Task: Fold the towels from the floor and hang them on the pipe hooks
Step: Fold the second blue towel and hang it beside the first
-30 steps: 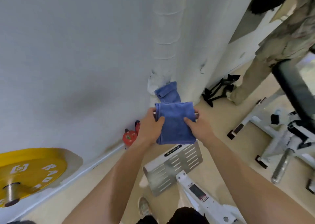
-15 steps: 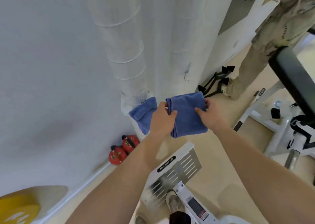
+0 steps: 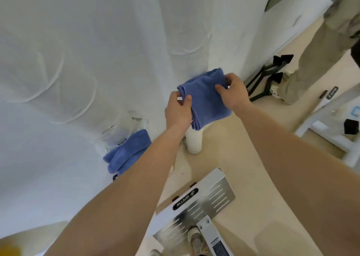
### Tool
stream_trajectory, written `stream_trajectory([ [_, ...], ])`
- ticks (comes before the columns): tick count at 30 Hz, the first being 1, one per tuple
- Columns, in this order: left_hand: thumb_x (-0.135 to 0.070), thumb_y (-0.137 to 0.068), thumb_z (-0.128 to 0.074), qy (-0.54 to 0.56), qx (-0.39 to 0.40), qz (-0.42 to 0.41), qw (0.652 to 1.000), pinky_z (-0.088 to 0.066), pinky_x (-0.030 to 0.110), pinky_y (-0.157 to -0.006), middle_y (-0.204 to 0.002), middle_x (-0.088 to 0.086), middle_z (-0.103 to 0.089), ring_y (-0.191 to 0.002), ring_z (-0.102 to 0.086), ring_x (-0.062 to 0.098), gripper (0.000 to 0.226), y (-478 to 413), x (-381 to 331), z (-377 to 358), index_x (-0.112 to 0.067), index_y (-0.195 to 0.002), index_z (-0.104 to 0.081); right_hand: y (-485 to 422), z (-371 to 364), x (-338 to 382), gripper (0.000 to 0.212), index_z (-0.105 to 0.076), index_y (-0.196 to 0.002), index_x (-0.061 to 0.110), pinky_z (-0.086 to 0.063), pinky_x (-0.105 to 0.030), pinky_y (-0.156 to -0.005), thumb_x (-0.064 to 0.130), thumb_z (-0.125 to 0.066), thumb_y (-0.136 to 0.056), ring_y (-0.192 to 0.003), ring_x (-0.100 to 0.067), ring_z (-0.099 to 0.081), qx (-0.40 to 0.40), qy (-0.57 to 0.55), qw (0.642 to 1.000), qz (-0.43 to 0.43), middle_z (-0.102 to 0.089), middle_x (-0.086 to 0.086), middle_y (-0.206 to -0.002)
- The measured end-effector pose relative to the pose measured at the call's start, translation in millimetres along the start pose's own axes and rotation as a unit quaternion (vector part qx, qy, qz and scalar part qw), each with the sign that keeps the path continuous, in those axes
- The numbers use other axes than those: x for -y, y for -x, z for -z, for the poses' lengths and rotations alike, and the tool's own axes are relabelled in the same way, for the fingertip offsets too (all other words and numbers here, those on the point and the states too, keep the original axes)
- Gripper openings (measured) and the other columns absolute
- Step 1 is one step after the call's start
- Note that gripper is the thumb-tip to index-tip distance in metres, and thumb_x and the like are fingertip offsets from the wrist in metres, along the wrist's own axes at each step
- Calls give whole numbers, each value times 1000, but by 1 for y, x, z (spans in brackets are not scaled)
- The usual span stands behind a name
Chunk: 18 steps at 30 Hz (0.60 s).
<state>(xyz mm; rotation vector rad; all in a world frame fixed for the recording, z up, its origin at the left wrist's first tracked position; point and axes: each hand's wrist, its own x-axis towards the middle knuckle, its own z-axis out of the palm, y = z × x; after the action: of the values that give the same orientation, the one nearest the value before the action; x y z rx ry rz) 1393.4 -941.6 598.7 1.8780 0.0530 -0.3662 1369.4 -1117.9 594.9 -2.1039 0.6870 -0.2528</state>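
While the white wrapped vertical pipes (image 3: 183, 32) fill most of the view ahead, we hold the folded blue terry towel (image 3: 206, 98) up in front of them, clear of the floor. A second blue towel (image 3: 128, 152) hangs lower left against the pipe wrap, apparently on a small metal hook (image 3: 121, 142). Left hand (image 3: 178, 112) has fingers curled closed on the towel's left fold, thumb on top; right hand (image 3: 231, 92) pinches its upper right corner the same way. Judging by the drape: light, soft, floppy, non-slip, so grip at the top fold corners or layers slide apart. Room is tight: pipes just ahead, slotted steel machine footplate (image 3: 206, 203) below, black folding stand (image 3: 266, 76) to the right. No free hook visible from here.
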Motion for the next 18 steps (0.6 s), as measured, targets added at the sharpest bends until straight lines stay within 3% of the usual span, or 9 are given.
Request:
stream_trajectory([
  [8,-44,-88,-64,15,-42,11,999,-60,51,-79,-96,2,-71,-89,-71,26,15,-46,24,-13,-31,-93,-59,-60,-17,-29,13,-65,-96,16,-56,-46,-87,16,-69,-84,-90,-25,-66,62,-58,996,31,-67,1,-89],
  [14,-23,-92,-70,47,-24,90,995,-63,44,-75,-97,11,-72,-85,-73,29,18,-57,48,-19,-9,-102,-66,-63,-35,-60,17,-71,-101,9,-54,-42,-85,17,-72,-86,-85,-21,-65,128,-59,990,-29,-72,-8,-93],
  [18,-13,-92,-70,62,7,152,986,-62,45,-81,-96,16,-74,-87,-74,34,5,-56,53,-25,-9,-93,-69,-53,-39,-64,16,-69,-101,8,-56,-48,-89,9,-69,-85,-77,-26,-66,162,-87,979,-84,-72,-21,-93],
])
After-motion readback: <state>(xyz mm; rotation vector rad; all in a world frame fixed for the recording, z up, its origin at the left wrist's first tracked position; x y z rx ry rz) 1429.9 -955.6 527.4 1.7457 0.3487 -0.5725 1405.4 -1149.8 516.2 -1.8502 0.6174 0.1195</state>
